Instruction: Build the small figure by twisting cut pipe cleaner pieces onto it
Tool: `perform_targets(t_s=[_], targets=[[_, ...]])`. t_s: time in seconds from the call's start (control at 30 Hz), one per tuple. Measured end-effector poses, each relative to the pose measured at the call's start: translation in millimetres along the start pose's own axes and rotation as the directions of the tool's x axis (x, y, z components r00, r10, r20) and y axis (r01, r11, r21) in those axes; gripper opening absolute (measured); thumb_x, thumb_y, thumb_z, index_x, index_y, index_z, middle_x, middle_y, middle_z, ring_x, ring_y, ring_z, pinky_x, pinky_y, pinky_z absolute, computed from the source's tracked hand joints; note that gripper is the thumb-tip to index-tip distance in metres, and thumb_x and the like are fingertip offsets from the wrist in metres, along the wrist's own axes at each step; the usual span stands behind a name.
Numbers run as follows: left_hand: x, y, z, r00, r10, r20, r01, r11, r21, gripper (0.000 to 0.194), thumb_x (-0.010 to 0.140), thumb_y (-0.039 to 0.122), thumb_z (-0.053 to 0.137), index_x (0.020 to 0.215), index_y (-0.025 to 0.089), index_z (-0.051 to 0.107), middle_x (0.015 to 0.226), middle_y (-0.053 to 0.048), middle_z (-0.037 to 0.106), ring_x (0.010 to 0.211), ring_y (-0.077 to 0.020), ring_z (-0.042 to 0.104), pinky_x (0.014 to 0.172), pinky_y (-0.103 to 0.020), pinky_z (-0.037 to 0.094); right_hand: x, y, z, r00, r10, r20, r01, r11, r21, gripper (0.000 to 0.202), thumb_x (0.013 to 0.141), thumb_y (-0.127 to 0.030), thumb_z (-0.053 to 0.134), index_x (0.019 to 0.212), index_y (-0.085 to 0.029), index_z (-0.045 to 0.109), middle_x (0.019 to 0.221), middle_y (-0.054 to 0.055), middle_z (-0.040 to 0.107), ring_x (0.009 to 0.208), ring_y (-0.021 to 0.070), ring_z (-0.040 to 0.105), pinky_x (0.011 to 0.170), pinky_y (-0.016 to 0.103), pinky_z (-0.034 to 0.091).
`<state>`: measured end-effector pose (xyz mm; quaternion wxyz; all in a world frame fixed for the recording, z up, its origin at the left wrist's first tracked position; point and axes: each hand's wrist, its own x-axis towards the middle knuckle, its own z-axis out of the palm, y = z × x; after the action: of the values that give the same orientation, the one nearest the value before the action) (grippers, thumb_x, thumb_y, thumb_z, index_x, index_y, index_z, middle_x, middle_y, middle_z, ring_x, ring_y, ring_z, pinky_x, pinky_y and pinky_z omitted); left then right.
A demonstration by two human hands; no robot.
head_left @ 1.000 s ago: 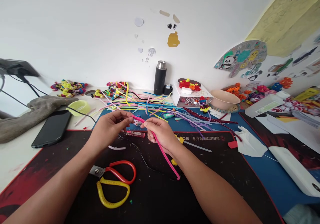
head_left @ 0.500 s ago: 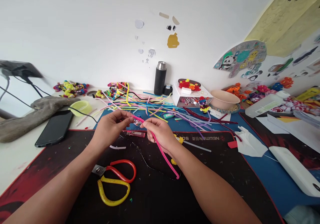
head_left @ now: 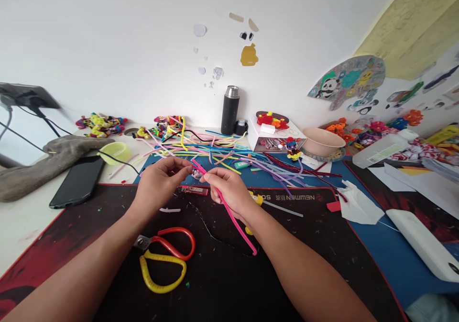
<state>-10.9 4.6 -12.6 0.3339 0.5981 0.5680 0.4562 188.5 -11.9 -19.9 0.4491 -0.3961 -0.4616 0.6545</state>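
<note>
A bright pink pipe cleaner (head_left: 234,221) runs through my right hand (head_left: 227,188), which pinches it between thumb and forefinger. Its long tail slants down to the right below that hand and ends in a small hook. Beyond the right fingertips, a short pink end points up and to the left. My left hand (head_left: 163,178) is closed in a pinch at this upper part, though its fingers partly hide what they grip. Below the hands lie scissors (head_left: 163,260) with one red and one yellow handle, on the dark desk mat (head_left: 222,288).
Behind the hands spreads a heap of coloured pipe cleaners (head_left: 211,149). A black flask (head_left: 230,111) stands by the wall near a white box (head_left: 290,133). A phone (head_left: 77,181) and a yellow-green bowl (head_left: 116,153) are at left, a pinkish bowl (head_left: 322,142) at right.
The short upper end of the pink pipe cleaner now sticks up between my hands, where it earlier lay more level towards the left fingertips. Both hands have hardly moved.
</note>
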Motion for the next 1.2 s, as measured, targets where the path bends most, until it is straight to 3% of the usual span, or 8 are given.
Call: perform_targets(t_s=[0.17, 0.73, 0.83, 0.97, 1.2], targets=[[-1, 1, 0.7, 0.999, 0.041, -0.006, -0.041, 0.995, 0.091, 0.028, 0.083, 0.052, 0.075, 0.087, 0.024, 0.078, 0.081, -0.003, 0.080, 0.070, -0.0205, 0.069, 0.063, -0.030, 0.049, 0, 2, -1, 1.000, -0.008, 0.004, 0.008, 1.000, -0.004, 0.026, 0.081, -0.045, 0.076, 0.084, -0.019, 0.076, 0.048, -0.009, 0.050, 0.041, 0.0097, 0.041, 0.045, 0.026, 0.029], [-7, 5, 4.9, 0.993, 0.102, -0.052, -0.097, 0.990, 0.106, 0.024, 0.085, 0.048, 0.075, 0.085, 0.024, 0.075, 0.077, -0.002, 0.076, 0.065, -0.0185, 0.063, 0.060, -0.028, 0.047, 0, 4, 1, 1.000, 0.015, 0.010, -0.016, 1.000, 0.008, 0.029, 0.081, -0.047, 0.079, 0.085, -0.019, 0.076, 0.050, -0.009, 0.049, 0.042, 0.0094, 0.041, 0.045, 0.026, 0.031], [-5, 5, 3.4, 0.995, 0.093, -0.038, -0.092, 0.995, 0.023, 0.021, 0.084, 0.044, 0.079, 0.085, 0.024, 0.076, 0.076, -0.002, 0.076, 0.066, -0.0186, 0.065, 0.060, -0.027, 0.048, 0, 3, 1, 1.000, 0.018, 0.015, -0.018, 1.000, 0.005, 0.029, 0.081, -0.048, 0.079, 0.084, -0.020, 0.075, 0.049, -0.009, 0.049, 0.042, 0.0094, 0.041, 0.045, 0.026, 0.031], [-1, 5, 0.3, 0.999, 0.011, 0.044, -0.002, 0.979, -0.203, 0.024, 0.082, 0.044, 0.088, 0.086, 0.022, 0.078, 0.075, -0.002, 0.073, 0.066, -0.0169, 0.064, 0.060, -0.026, 0.049, 0, 1, 1, 1.000, 0.015, 0.010, -0.014, 1.000, -0.002, 0.028, 0.081, -0.047, 0.078, 0.085, -0.019, 0.076, 0.048, -0.009, 0.049, 0.042, 0.0098, 0.043, 0.045, 0.026, 0.032], [4, 3, 0.2, 0.941, -0.165, 0.294, 0.310, 0.766, -0.563, 0.047, 0.060, 0.047, 0.109, 0.087, 0.018, 0.084, 0.074, -0.002, 0.071, 0.061, -0.0130, 0.058, 0.051, -0.023, 0.045, -1, 1, 2, 1.000, 0.020, 0.023, -0.020, 1.000, -0.007, 0.027, 0.081, -0.047, 0.078, 0.084, -0.020, 0.075, 0.049, -0.010, 0.049, 0.042, 0.0095, 0.041, 0.045, 0.026, 0.031]])
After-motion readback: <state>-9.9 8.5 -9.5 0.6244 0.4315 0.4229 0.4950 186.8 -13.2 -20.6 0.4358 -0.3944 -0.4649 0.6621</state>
